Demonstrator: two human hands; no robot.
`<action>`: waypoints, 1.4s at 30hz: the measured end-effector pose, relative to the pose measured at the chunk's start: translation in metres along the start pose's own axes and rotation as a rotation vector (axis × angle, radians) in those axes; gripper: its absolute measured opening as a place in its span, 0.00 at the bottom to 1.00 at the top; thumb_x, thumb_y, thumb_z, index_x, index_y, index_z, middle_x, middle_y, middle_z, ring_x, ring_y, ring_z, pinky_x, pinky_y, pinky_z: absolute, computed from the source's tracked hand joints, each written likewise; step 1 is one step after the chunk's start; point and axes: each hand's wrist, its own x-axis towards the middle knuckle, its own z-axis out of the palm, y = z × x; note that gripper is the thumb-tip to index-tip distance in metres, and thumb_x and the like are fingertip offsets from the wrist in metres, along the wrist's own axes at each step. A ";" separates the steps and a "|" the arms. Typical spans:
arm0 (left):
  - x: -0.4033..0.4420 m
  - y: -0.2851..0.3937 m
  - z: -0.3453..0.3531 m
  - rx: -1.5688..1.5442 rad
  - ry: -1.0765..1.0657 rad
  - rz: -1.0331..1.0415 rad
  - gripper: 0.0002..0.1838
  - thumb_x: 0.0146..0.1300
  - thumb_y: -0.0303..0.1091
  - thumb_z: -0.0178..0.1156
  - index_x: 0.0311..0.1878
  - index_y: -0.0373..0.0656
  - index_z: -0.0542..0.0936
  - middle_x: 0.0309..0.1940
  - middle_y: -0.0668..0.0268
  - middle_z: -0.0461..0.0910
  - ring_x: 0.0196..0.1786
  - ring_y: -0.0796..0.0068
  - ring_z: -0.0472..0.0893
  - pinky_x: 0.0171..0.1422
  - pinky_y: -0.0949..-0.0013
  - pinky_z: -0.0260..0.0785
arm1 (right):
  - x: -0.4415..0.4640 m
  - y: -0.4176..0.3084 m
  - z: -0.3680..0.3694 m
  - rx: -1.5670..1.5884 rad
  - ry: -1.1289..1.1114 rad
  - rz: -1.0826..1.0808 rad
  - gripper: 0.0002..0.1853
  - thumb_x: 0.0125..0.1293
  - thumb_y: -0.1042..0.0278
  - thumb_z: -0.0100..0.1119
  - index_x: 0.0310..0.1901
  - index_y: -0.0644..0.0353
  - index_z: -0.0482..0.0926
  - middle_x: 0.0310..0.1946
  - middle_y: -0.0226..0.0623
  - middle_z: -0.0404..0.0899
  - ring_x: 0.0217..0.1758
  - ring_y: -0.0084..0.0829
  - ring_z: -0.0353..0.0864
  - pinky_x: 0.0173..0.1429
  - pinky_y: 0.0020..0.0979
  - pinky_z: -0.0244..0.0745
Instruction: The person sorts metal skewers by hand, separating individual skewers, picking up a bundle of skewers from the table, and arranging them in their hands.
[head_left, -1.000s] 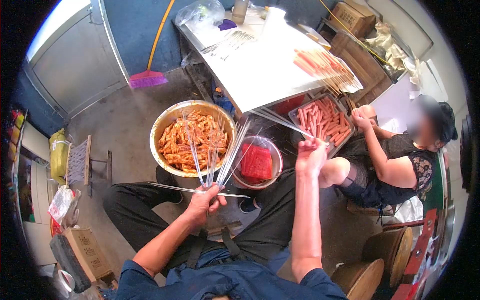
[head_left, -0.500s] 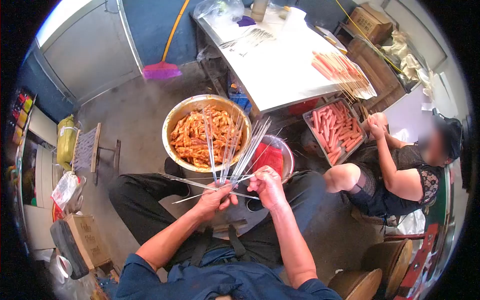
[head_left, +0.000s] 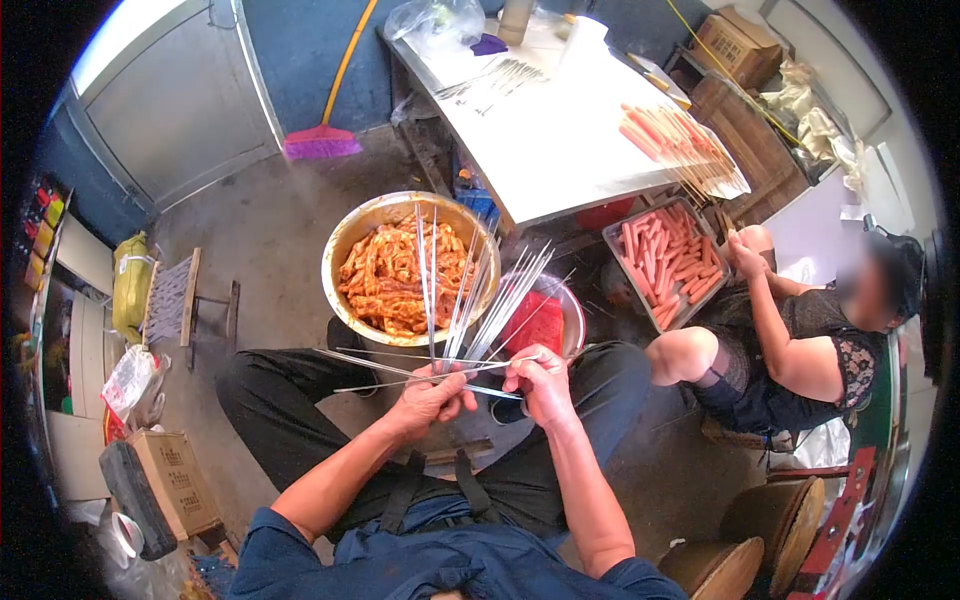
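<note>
A fanned bundle of thin metal skewers point(head_left: 512, 300) rises from my left hand point(head_left: 430, 400), whose fingers are closed round the lower ends. Several more skewers lie crosswise through the bunch. My right hand point(head_left: 540, 383) pinches the right-hand ends of these crosswise skewers, close beside the left. Beyond the skewers stands a large metal basin point(head_left: 333, 262) filled with reddish marinated meat pieces point(head_left: 395, 270). To its right, partly behind the skewers, is a smaller basin point(head_left: 575, 315) with a red cloth-like item point(head_left: 535, 322) in it.
A white-topped table point(head_left: 560, 130) holds skewered sausages point(head_left: 680, 145) and loose skewers point(head_left: 490, 82). Beside it, a metal tray point(head_left: 620, 240) is full of pink sausages point(head_left: 668, 262). A seated co-worker point(head_left: 800, 330) is at the right. A broom point(head_left: 322, 142) leans on the wall.
The upright skewers in my left hand have shifted and spread slightly to the right. My right hand has moved a little down and right, still pinching. The co-worker's hands have shifted slightly.
</note>
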 end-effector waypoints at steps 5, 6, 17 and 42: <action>0.000 -0.005 -0.006 -0.030 0.024 0.009 0.12 0.68 0.36 0.55 0.48 0.39 0.74 0.25 0.59 0.79 0.16 0.83 0.65 0.18 0.79 0.54 | -0.002 -0.001 -0.005 -0.209 -0.103 0.035 0.01 0.54 0.78 0.59 0.26 0.63 0.78 0.20 0.31 0.77 0.21 0.20 0.75 0.27 0.22 0.69; 0.000 -0.005 -0.006 -0.035 0.026 0.014 0.12 0.67 0.36 0.55 0.49 0.39 0.73 0.25 0.59 0.79 0.16 0.83 0.65 0.18 0.79 0.54 | -0.002 -0.002 -0.006 -0.260 -0.152 0.049 0.02 0.54 0.77 0.60 0.26 0.63 0.78 0.20 0.31 0.77 0.21 0.19 0.74 0.27 0.21 0.68; -0.001 -0.004 -0.009 0.046 0.049 -0.014 0.13 0.66 0.37 0.57 0.46 0.38 0.74 0.22 0.62 0.79 0.14 0.83 0.65 0.18 0.79 0.54 | -0.008 -0.006 -0.006 -0.555 -0.315 0.138 0.03 0.55 0.72 0.63 0.28 0.60 0.81 0.20 0.24 0.77 0.23 0.15 0.72 0.27 0.20 0.67; -0.002 -0.010 0.000 0.112 -0.034 -0.087 0.13 0.67 0.39 0.53 0.47 0.40 0.74 0.25 0.61 0.80 0.16 0.82 0.68 0.20 0.78 0.56 | 0.003 -0.005 0.002 -0.351 -0.263 0.129 0.07 0.62 0.68 0.62 0.34 0.63 0.82 0.25 0.28 0.79 0.27 0.16 0.73 0.35 0.20 0.70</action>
